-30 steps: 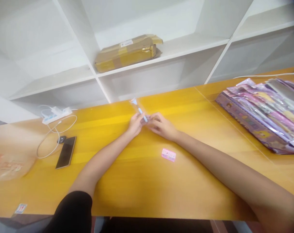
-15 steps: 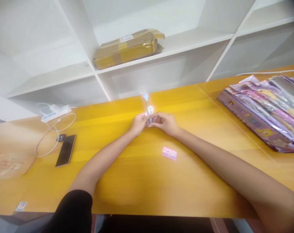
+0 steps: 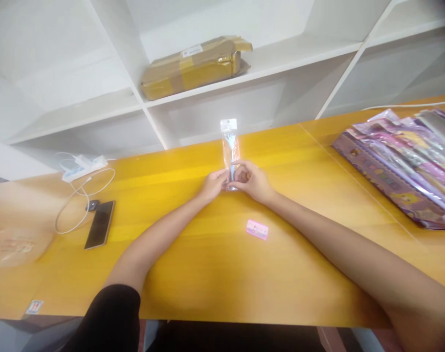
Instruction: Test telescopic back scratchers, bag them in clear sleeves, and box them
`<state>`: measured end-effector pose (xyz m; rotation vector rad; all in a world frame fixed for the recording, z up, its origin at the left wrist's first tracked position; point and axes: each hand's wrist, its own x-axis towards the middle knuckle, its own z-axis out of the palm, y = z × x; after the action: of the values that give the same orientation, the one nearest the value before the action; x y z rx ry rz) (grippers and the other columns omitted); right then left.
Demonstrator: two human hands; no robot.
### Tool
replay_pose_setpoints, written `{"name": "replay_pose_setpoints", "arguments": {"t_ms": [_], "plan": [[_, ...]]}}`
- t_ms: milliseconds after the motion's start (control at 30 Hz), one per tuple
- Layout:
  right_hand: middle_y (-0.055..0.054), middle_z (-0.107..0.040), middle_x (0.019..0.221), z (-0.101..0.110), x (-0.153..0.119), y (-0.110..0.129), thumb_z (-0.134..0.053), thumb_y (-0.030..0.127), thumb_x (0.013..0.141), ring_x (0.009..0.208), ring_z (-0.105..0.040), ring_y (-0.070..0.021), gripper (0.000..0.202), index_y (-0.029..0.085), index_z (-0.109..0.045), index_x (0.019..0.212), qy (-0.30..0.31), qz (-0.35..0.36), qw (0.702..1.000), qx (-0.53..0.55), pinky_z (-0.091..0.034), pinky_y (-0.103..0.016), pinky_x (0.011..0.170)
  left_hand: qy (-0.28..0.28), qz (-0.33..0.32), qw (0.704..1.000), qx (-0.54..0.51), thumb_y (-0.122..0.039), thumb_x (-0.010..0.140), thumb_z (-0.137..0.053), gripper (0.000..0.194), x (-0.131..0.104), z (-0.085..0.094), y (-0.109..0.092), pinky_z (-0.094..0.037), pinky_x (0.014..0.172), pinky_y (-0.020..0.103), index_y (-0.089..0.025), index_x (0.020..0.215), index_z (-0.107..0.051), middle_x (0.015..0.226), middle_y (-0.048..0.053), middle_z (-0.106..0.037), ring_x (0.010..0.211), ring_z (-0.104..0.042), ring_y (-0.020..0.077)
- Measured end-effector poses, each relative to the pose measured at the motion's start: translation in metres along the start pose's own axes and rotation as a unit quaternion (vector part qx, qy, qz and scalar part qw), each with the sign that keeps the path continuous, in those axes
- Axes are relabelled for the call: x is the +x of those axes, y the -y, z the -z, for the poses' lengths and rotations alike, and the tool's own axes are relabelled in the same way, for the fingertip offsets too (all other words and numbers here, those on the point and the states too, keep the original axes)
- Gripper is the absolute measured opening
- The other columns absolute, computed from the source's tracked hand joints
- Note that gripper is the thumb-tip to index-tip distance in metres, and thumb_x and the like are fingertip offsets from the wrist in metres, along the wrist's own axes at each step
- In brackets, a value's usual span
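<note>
Between my hands stands a light blue back scratcher (image 3: 230, 143) with a small hand-shaped head. It sits inside a clear plastic bag (image 3: 227, 155) whose white header (image 3: 228, 124) points away from me. My left hand (image 3: 213, 186) pinches the bag's lower left edge, beside the handle. On the other side, the thumb and curled fingers of my right hand (image 3: 255, 183) close on the handle through the plastic. My fingers partly hide the handle's lower end. Nearer to me on the table lies a small pink card (image 3: 257, 229), touched by neither hand.
On the yellow wooden table (image 3: 193, 274), a phone (image 3: 100, 225), a white cable and a power strip (image 3: 83, 168) lie left. A purple box of packaged items (image 3: 394, 171) stands right. A taped cardboard parcel (image 3: 193, 71) rests on the white shelf behind.
The bag and back scratcher have tipped more upright and shifted slightly right, so the white header now shows. Both hands keep their hold with little movement.
</note>
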<state>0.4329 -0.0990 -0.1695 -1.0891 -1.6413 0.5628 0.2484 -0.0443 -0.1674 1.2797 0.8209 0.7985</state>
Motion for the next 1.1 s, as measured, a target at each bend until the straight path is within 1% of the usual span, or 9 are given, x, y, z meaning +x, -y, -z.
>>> {"name": "replay_pose_setpoints", "arguments": {"t_ms": [200, 367, 433, 600, 800, 867, 967, 1033, 1100], "plan": [[0.002, -0.066, 0.08, 0.001, 0.003, 0.002, -0.088, 0.068, 0.084, 0.063, -0.049, -0.0153, 0.071, 0.023, -0.061, 0.132, -0.019, -0.021, 0.999, 0.032, -0.042, -0.031, 0.067, 0.049, 0.016, 0.997, -0.062, -0.037, 0.081, -0.08, 0.037, 0.0, 0.001, -0.005, -0.061, 0.09, 0.037, -0.015, 0.111, -0.076, 0.1, 0.009, -0.081, 0.087, -0.077, 0.0214], [0.002, -0.066, 0.079, 0.002, 0.002, 0.002, -0.089, 0.067, 0.082, 0.063, -0.049, -0.0156, 0.071, 0.023, -0.062, 0.131, -0.038, -0.041, 0.998, 0.02, -0.043, -0.031, 0.066, 0.132, -0.026, 0.99, -0.049, -0.032, 0.078, -0.091, 0.05, 0.001, 0.006, -0.001, -0.061, 0.103, 0.044, -0.017, 0.123, -0.076, 0.124, 0.013, -0.08, 0.108, -0.078, 0.0279], [0.002, -0.066, 0.079, 0.001, 0.002, 0.001, -0.089, 0.066, 0.082, 0.064, -0.05, -0.0158, 0.07, 0.024, -0.063, 0.131, -0.046, -0.042, 0.998, 0.013, -0.044, -0.031, 0.067, 0.152, -0.045, 0.987, -0.03, -0.031, 0.077, -0.095, 0.056, 0.002, 0.009, 0.003, -0.059, 0.108, 0.045, -0.019, 0.128, -0.075, 0.129, 0.014, -0.079, 0.114, -0.077, 0.0286], [0.002, -0.063, 0.081, 0.0, 0.002, -0.003, -0.089, 0.063, 0.083, 0.066, -0.052, -0.0163, 0.072, 0.025, -0.06, 0.135, -0.061, -0.038, 0.997, -0.004, -0.046, -0.032, 0.067, 0.158, -0.054, 0.986, -0.017, -0.038, 0.08, -0.096, 0.063, 0.006, 0.013, 0.012, -0.058, 0.111, 0.049, -0.02, 0.135, -0.071, 0.128, 0.014, -0.079, 0.114, -0.077, 0.0294], [-0.005, -0.059, 0.108, 0.001, 0.005, -0.009, -0.091, 0.07, 0.075, 0.067, -0.05, -0.0145, 0.089, 0.023, -0.053, 0.14, -0.121, -0.04, 0.991, -0.042, -0.048, -0.034, 0.066, 0.14, -0.053, 0.987, -0.064, -0.04, 0.079, -0.097, 0.063, 0.003, 0.006, 0.004, -0.062, 0.106, 0.052, -0.019, 0.132, -0.072, 0.13, 0.015, -0.077, 0.115, -0.077, 0.0323], [-0.004, -0.06, 0.104, 0.001, 0.006, -0.011, -0.087, 0.075, 0.078, 0.067, -0.052, -0.0152, 0.084, 0.022, -0.054, 0.134, -0.098, -0.063, 0.993, -0.027, -0.048, -0.033, 0.067, 0.125, -0.056, 0.987, -0.085, -0.039, 0.077, -0.098, 0.065, 0.002, 0.004, 0.0, -0.063, 0.104, 0.051, -0.018, 0.133, -0.072, 0.13, 0.015, -0.077, 0.113, -0.077, 0.0311], [-0.001, -0.06, 0.086, 0.002, 0.007, -0.011, -0.076, 0.08, 0.086, 0.069, -0.054, -0.0169, 0.066, 0.022, -0.058, 0.109, -0.026, -0.103, 0.994, 0.002, -0.046, -0.031, 0.066, 0.092, -0.069, 0.988, -0.1, -0.042, 0.078, -0.098, 0.059, 0.002, 0.004, -0.002, -0.064, 0.101, 0.046, -0.018, 0.127, -0.074, 0.126, 0.013, -0.077, 0.11, -0.076, 0.0267], [0.0, -0.058, 0.078, 0.003, 0.007, -0.009, -0.071, 0.081, 0.09, 0.07, -0.052, -0.0169, 0.061, 0.021, -0.056, 0.092, 0.006, -0.102, 0.995, -0.005, -0.043, -0.03, 0.066, 0.071, -0.071, 0.99, -0.102, -0.047, 0.077, -0.098, 0.054, 0.003, 0.005, -0.001, -0.065, 0.099, 0.044, -0.016, 0.115, -0.076, 0.117, 0.011, -0.077, 0.106, -0.075, 0.024], [-0.001, -0.059, 0.077, 0.003, 0.007, -0.006, -0.066, 0.08, 0.094, 0.071, -0.052, -0.0172, 0.06, 0.021, -0.057, 0.084, 0.037, -0.087, 0.995, -0.008, -0.042, -0.03, 0.068, 0.065, -0.069, 0.991, -0.098, -0.053, 0.076, -0.097, 0.054, 0.005, 0.007, 0.002, -0.065, 0.097, 0.044, -0.015, 0.107, -0.075, 0.108, 0.009, -0.076, 0.099, -0.075, 0.0222]]}}
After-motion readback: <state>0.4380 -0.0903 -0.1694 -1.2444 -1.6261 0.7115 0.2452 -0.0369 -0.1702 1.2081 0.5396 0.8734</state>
